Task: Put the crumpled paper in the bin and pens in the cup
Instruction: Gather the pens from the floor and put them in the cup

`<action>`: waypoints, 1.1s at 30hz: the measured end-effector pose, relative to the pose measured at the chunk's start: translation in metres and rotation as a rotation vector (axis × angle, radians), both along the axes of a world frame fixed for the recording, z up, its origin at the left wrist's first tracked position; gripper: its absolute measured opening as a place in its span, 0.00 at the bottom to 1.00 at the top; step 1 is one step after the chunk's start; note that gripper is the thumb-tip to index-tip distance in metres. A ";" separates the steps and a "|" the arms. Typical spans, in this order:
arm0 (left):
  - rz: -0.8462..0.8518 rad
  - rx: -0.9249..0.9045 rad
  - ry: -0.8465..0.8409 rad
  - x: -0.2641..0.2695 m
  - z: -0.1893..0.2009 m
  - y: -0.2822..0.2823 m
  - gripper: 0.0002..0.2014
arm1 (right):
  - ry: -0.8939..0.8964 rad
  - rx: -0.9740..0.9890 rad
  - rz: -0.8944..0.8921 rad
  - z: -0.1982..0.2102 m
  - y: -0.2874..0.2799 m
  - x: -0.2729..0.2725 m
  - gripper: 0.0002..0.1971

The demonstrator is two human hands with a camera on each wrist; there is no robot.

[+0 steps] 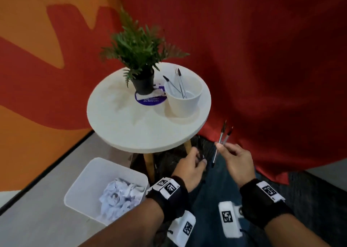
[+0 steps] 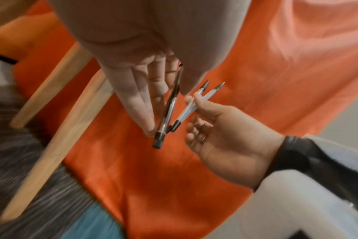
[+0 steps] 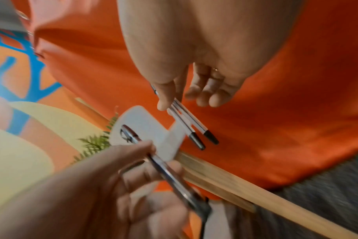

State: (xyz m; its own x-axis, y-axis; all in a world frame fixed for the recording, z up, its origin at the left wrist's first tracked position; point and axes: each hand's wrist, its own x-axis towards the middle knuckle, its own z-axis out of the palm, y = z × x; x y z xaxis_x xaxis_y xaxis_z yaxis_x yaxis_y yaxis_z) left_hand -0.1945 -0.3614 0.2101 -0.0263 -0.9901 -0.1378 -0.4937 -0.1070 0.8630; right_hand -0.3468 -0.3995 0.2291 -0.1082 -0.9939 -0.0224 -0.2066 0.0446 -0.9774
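Just below the table's near right edge, my right hand [image 1: 218, 146] pinches two clear pens [image 1: 224, 135] between thumb and fingers, tips pointing up. Those two pens [image 3: 191, 127] show plainly in the right wrist view. My left hand [image 1: 200, 157], close beside it, holds one pen [image 2: 160, 137] between thumb and fingers. A white cup [image 1: 183, 107] stands on the round white table [image 1: 131, 128] with three pens [image 1: 180, 84] in it. On the floor at lower left, the white bin [image 1: 90, 171] contains crumpled paper [image 1: 120, 196].
A potted fern [image 1: 137, 47] stands on the table left of the cup, on a purple round sticker [image 1: 148, 100]. Wooden table legs [image 1: 149, 164] reach down near my left hand. A red cloth [image 1: 262, 77] hangs behind and to the right.
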 end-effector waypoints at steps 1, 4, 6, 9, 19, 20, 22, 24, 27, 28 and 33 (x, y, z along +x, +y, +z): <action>0.013 -0.023 0.023 0.006 0.014 -0.005 0.09 | 0.008 -0.040 0.004 0.012 -0.006 0.005 0.06; 0.042 -0.119 0.058 0.022 0.062 -0.023 0.08 | -0.046 -0.091 0.059 0.043 -0.023 0.019 0.04; 0.064 -0.209 0.091 0.033 0.097 -0.036 0.06 | -0.114 -0.106 0.105 0.062 -0.033 0.030 0.04; 0.123 -0.308 0.104 0.052 0.139 -0.058 0.06 | -0.137 -0.158 0.149 0.087 -0.045 0.043 0.04; 0.266 -0.252 -0.125 0.095 0.172 -0.120 0.10 | -0.008 -0.307 0.210 0.145 -0.080 0.071 0.06; 0.263 -0.218 -0.162 0.096 0.167 -0.122 0.10 | 0.021 -0.327 0.208 0.150 -0.084 0.074 0.06; 0.254 -0.160 -0.255 0.096 0.158 -0.124 0.11 | 0.085 -0.362 0.205 0.158 -0.091 0.081 0.06; 0.238 -0.132 -0.362 0.093 0.150 -0.124 0.11 | 0.143 -0.371 0.193 0.161 -0.099 0.089 0.04; 0.209 -0.206 -0.532 0.086 0.143 -0.125 0.11 | 0.280 -0.375 0.143 0.162 -0.109 0.100 0.01; 0.221 -0.240 -0.576 0.084 0.142 -0.125 0.11 | 0.315 -0.365 0.129 0.162 -0.111 0.103 0.02; 0.301 -0.189 -0.673 0.081 0.138 -0.128 0.20 | 0.495 -0.271 0.097 0.159 -0.124 0.108 0.02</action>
State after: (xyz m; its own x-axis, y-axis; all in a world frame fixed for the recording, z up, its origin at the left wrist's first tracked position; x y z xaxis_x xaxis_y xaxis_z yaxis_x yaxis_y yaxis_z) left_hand -0.1132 -0.4891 0.3478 0.2784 -0.9496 0.1441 -0.8930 -0.2006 0.4028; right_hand -0.2388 -0.5230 0.3878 0.0506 -0.9630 0.2647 -0.6336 -0.2359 -0.7369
